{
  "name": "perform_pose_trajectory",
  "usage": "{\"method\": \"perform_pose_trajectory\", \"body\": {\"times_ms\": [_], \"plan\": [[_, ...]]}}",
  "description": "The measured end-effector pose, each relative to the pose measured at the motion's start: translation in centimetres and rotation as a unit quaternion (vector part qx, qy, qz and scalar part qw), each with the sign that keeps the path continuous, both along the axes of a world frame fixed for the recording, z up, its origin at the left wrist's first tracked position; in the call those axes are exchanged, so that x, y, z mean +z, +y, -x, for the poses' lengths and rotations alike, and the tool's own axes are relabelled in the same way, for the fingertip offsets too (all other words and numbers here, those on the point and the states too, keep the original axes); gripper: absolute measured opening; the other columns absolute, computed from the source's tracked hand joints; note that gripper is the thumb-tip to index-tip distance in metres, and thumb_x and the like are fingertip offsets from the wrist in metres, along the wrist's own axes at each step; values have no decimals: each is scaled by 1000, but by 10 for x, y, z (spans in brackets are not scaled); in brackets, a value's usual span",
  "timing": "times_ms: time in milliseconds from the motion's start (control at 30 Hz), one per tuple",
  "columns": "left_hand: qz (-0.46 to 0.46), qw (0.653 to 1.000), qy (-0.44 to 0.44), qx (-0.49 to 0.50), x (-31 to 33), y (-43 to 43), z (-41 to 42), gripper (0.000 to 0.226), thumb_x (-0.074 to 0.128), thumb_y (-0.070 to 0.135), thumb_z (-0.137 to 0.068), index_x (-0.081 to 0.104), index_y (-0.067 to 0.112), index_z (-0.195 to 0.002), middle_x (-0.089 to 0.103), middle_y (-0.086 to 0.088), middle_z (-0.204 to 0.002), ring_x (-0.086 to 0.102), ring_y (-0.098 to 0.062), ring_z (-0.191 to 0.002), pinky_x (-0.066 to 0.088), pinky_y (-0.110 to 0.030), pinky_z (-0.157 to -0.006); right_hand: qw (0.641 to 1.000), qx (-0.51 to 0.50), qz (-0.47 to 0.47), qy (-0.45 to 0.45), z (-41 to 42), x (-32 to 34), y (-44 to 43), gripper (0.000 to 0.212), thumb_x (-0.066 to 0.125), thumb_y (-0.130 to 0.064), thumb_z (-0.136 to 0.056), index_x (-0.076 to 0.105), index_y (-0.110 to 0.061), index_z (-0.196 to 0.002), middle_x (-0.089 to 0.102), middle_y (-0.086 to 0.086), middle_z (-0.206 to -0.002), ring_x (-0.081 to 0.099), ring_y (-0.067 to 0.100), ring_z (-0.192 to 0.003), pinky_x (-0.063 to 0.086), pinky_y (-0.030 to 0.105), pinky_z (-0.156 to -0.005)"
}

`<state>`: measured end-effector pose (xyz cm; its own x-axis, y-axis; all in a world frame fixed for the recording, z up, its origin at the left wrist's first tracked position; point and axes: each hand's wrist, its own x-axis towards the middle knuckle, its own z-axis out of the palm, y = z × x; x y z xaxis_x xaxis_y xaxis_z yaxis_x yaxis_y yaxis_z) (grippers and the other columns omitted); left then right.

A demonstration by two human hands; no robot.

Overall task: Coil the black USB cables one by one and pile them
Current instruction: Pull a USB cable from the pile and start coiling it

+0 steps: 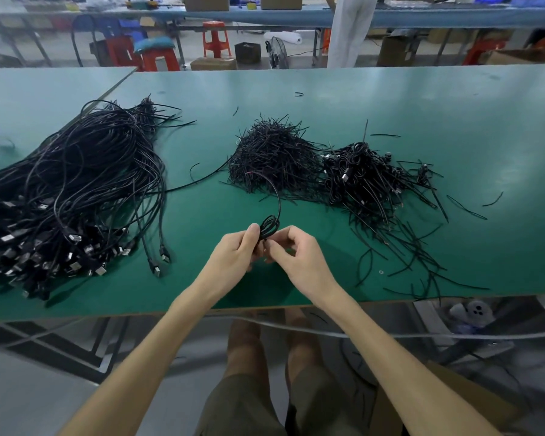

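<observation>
- Fingers [253, 230] of the left hand [235, 251] are curled round the lower part of a small coil [269, 226] of black USB cable. The thumb stands up against the coil's left side.
- Fingers [291, 235] of the right hand [299, 254] are bent inward and pinch the base of the coil from the right. The fingertips meet the cable just below the loops.
- The coil's loops project above both sets of fingertips, between the left thumb and the right index finger. It is held off the green table [453, 99], near the front edge.
- A free tail [279, 196] leaves the top of the coil and arcs away from the hands. It runs onto the near side of a heap of short black ties [274, 152] at the table's middle.
- A pile of coiled cables [362, 174] lies just right of that heap and touches it, well apart from the hands.
- A large bundle of uncoiled cables [82, 171] lies at the left. Its metal plugs are gathered toward the near edge.
- Loose ties [422, 256] are scattered on the table at the right, in front of the coiled pile.
- Red stools [216, 39] stand beyond the table, and a person in pale trousers [348, 33] stands beside the next bench.
</observation>
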<state>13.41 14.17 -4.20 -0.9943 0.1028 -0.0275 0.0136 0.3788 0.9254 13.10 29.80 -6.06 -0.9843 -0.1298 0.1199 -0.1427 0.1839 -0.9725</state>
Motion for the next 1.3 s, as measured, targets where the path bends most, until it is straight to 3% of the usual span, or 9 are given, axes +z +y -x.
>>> {"method": "perform_pose_trajectory", "body": {"times_ms": [167, 233, 367, 500, 733, 833, 967, 1133, 1300], "plan": [[133, 990, 28, 19, 10, -1, -5, 42, 41, 42, -107, 65, 14, -87, 70, 1, -65, 63, -14, -50, 49, -26, -57, 998, -38, -40, 32, -1, -2, 0, 6, 67, -17, -94, 64, -16, -88, 69, 5, -93, 69, 24, -87, 54, 42, -84], [111, 994, 12, 14, 15, 0, -10, 24, 42, 37, -108, 54, 20, -119, 73, 11, -69, 67, -10, -55, 47, -15, -58, 997, -45, -47, 41, -1, -3, 0, 10, 67, -14, -93, 62, -20, -87, 67, 3, -92, 68, 20, -86, 53, 33, -81], [162, 982, 44, -92, 21, -7, -17, 44, 34, 19, -110, 29, 23, -153, 72, 20, -71, 65, 6, -72, 46, -8, -72, 997, -52, -39, 41, 0, -2, 2, 9, 70, -12, -92, 66, -18, -86, 70, 1, -87, 66, 10, -81, 53, 26, -76], [282, 940, 72, -178, 32, -15, -20, 60, 41, 0, -103, 30, 27, -156, 64, 23, -95, 60, 0, -86, 50, -29, -87, 999, -16, 48, -12, 1, 0, 7, 3, 70, -8, -93, 71, -8, -90, 74, 14, -86, 68, 20, -77, 57, 40, -75], [408, 845, 311, -150, 52, -17, -13, 38, 53, 42, -98, 65, 24, -130, 54, 1, -139, 50, -22, -125, 39, -40, -109, 986, 37, 149, -58, 3, 2, 9, 12, 68, 1, -92, 71, -8, -83, 71, 4, -72, 63, 13, -68, 50, 22, -67], [414, 853, 281, -151, 51, -7, -7, 33, 42, 38, -106, 58, 23, -130, 64, 9, -125, 57, -13, -120, 30, -28, -115, 982, 53, 172, -62, 2, 4, 12, 9, 70, 0, -90, 72, -6, -84, 71, 7, -74, 64, 15, -72, 50, 23, -70], [452, 855, 245, -63, 48, 9, -7, 35, 36, 46, -106, 54, 20, -120, 71, 3, -98, 66, -25, -94, 43, -35, -80, 982, 46, 168, -70, 3, 1, 11, 8, 73, -5, -90, 71, -1, -84, 70, 7, -73, 62, 17, -72, 50, 23, -70], [337, 935, 108, 30, 46, 17, -5, 31, 33, 36, -107, 41, 31, -136, 70, -6, -86, 65, -31, -80, 53, -46, -77, 986, 38, 157, -52, 3, -1, 8, 7, 75, -4, -88, 71, -1, -84, 73, 2, -71, 66, 8, -65, 50, 17, -65], [258, 951, 71, -156, 48, -9, 2, 52, 38, -4, -102, 58, 29, -137, 66, 2, -76, 62, -7, -68, 54, -30, -78, 991, 23, 129, -32, 3, -2, 8, 11, 75, -6, -89, 71, -11, -80, 71, -6, -67, 60, 5, -63, 49, 20, -64]]}}
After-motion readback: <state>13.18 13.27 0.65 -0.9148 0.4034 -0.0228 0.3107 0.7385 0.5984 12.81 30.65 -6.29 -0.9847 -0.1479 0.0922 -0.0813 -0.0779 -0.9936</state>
